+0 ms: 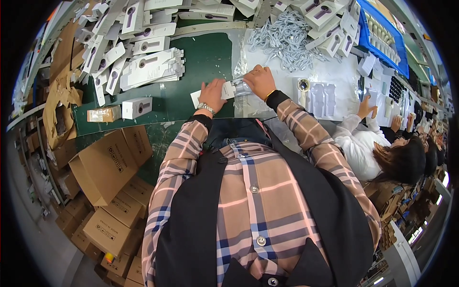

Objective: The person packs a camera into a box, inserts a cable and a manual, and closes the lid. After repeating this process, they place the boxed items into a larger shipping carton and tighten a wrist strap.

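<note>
A slim white carton [228, 90] lies on the table in front of me, partly covered by my left hand [213, 94]. The fingers of that hand bend over it and hold it down. At the carton's right end is a clear plastic tray [242, 88], gripped by the curled fingers of my right hand [260, 82]. What lies inside the tray is too small to make out, and my fingers hide part of it. To the left, a white box [137, 108] stands beside a small brown taped box [104, 114].
Stacked flat white cartons [155, 68] lie at the far left. Coiled pale cables [285, 40] are heaped behind my right hand, near a blue crate [382, 38]. Clear trays [322, 99] and a tape roll [303, 85] lie rightward. Brown cardboard boxes [107, 165] stand lower left; a co-worker [361, 148] sits right.
</note>
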`<state>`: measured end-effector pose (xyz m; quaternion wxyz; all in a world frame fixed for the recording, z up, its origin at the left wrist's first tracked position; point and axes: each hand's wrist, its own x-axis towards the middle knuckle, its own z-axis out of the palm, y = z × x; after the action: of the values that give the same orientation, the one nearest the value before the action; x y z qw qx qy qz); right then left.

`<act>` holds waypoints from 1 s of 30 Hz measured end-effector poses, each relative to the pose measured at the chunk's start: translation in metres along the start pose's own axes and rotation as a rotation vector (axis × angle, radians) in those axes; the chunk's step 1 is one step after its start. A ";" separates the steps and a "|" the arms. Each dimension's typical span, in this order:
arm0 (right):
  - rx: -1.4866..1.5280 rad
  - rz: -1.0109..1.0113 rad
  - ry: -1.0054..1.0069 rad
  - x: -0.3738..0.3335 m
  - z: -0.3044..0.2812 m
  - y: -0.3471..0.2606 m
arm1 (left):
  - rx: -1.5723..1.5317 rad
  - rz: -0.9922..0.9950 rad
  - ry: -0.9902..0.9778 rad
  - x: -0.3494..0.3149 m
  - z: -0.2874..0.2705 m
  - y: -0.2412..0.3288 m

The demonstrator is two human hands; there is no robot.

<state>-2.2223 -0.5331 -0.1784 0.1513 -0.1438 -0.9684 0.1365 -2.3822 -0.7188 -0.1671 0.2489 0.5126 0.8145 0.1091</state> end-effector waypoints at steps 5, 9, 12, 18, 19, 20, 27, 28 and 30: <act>-0.102 0.002 -0.172 0.012 0.014 0.002 | 0.000 0.002 -0.001 0.001 -0.001 0.001; -0.074 -0.016 -0.112 0.010 0.015 -0.004 | -0.005 0.010 0.019 -0.002 0.000 -0.001; -0.046 -0.037 -0.051 0.005 0.017 -0.012 | -0.010 0.000 0.005 -0.001 -0.002 0.002; 0.071 0.021 -0.024 0.003 0.010 -0.028 | 0.004 0.035 0.010 -0.003 0.001 -0.003; 0.072 0.022 -0.021 -0.001 0.006 -0.032 | 0.037 0.037 0.026 -0.004 0.002 -0.005; 0.107 0.164 0.076 -0.009 0.003 -0.033 | 0.067 0.042 0.041 -0.004 0.004 -0.004; 0.502 0.625 0.154 -0.041 0.015 -0.024 | 0.138 0.044 -0.035 0.012 0.013 -0.002; 0.546 0.562 0.117 -0.037 0.012 -0.036 | 0.094 0.040 -0.019 0.011 0.014 0.000; 0.629 0.434 0.043 -0.027 0.002 -0.059 | 0.053 0.046 -0.001 0.011 0.012 0.005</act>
<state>-2.2123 -0.5959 -0.1687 0.1760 -0.2947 -0.8229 0.4527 -2.3761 -0.7074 -0.1786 0.2331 0.5377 0.8049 0.0932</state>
